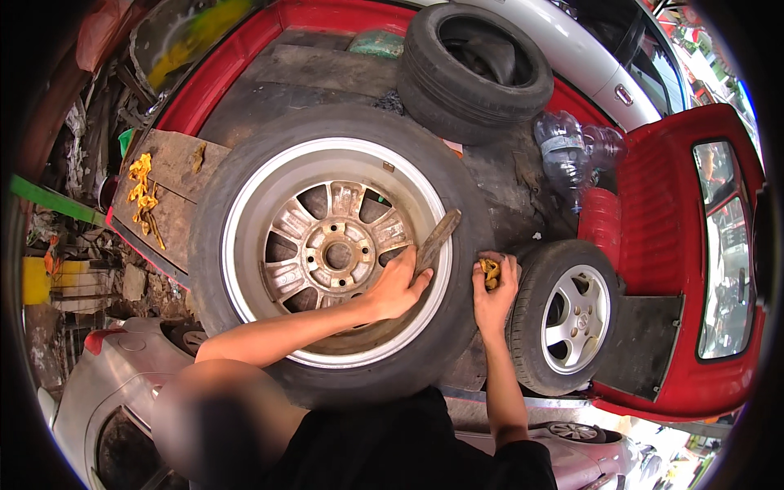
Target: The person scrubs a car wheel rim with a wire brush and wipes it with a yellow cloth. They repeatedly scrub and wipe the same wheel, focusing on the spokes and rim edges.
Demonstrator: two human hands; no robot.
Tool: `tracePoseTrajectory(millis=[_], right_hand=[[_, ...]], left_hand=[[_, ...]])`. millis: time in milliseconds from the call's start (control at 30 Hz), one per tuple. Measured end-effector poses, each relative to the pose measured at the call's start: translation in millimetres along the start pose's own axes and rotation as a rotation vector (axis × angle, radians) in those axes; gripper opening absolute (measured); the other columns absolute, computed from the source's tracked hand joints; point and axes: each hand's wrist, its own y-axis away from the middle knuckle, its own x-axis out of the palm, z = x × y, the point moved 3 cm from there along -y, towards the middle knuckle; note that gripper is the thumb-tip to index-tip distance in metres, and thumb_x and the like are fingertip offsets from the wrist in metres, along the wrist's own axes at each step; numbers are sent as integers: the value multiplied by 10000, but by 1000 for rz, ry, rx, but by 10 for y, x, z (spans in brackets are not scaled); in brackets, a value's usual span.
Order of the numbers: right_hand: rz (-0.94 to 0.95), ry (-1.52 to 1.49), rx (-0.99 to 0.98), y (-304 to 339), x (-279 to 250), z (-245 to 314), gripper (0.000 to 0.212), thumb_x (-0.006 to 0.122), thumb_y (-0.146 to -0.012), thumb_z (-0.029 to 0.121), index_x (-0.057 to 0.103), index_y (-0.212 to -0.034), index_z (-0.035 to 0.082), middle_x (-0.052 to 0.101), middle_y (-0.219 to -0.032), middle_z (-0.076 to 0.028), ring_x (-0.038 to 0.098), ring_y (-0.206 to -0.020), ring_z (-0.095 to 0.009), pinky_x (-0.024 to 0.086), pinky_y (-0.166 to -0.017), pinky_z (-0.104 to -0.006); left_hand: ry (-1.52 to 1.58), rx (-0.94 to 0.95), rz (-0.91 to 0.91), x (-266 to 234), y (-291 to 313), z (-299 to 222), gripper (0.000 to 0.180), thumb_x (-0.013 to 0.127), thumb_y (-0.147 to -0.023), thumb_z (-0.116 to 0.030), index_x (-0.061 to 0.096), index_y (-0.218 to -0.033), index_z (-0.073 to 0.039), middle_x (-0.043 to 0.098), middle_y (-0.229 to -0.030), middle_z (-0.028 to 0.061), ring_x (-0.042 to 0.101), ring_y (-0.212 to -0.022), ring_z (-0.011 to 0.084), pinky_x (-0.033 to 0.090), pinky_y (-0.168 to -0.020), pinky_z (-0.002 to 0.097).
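A large wheel lies flat in front of me, its dull alloy rim (347, 200) set in a black tyre (245, 310). My left hand (396, 286) reaches over the rim, fingers wrapped round a flat brownish bar (438, 237). The bar's far end rests over the right edge of the rim, where tyre and metal meet; its lower end is hidden in the hand. To the right of the tyre, my right hand (496, 296) is raised with its fingers curled round a crumpled yellow scrap (490, 273). What the scrap is made of I cannot tell.
Everything lies in a red truck bed (220, 94). A bare tyre (474, 77) sits at the back, and a smaller wheel (572, 318) leans at the right. Clear plastic bottles (567, 151) lie near the red cab (690, 237). Yellow scraps (143, 196) hang over a board at left.
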Motion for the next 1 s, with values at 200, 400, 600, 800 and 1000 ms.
tracePoseTrajectory(millis=[200,400,600,800,1000], right_hand=[[-6,-51,14,-3,-6,-62,182,680,-852,-26,678,-1033,-7,577,-953,-121,611,-894,-266,482,-826,-360],[-1,-66,-4,-6,1,-87,177,672,-850,-35,673,-1025,-10,579,-947,-121,601,-875,-262,479,-819,-365],[23,-86,57,11,-11,-101,134,656,-872,-19,660,-1006,-10,599,-975,-122,577,-952,-281,456,-881,-372],[38,-80,63,-1,-10,-83,114,645,-879,-17,648,-993,-10,603,-979,-122,564,-976,-287,447,-900,-375],[40,-77,89,-11,-2,-82,118,640,-878,-16,645,-996,-11,601,-971,-120,563,-973,-289,448,-895,-377]], left_hand=[[-48,-3,299,-159,-94,89,586,586,-1036,-286,392,-1344,173,608,-993,352,653,-816,399,502,-771,481],[138,-85,118,-159,-45,171,785,562,-1052,-408,287,-1498,177,568,-1292,364,612,-1165,392,464,-1006,430],[538,-356,-144,120,-80,258,684,555,-1061,-310,309,-1525,128,511,-1477,255,478,-1382,301,336,-1168,368],[949,-386,-447,269,-330,284,523,552,-1054,-233,425,-1467,63,569,-1409,172,522,-1280,238,377,-1112,365],[898,-370,-931,194,-892,455,570,548,-1046,-315,445,-1430,92,550,-1427,234,525,-1298,312,353,-1129,383]])
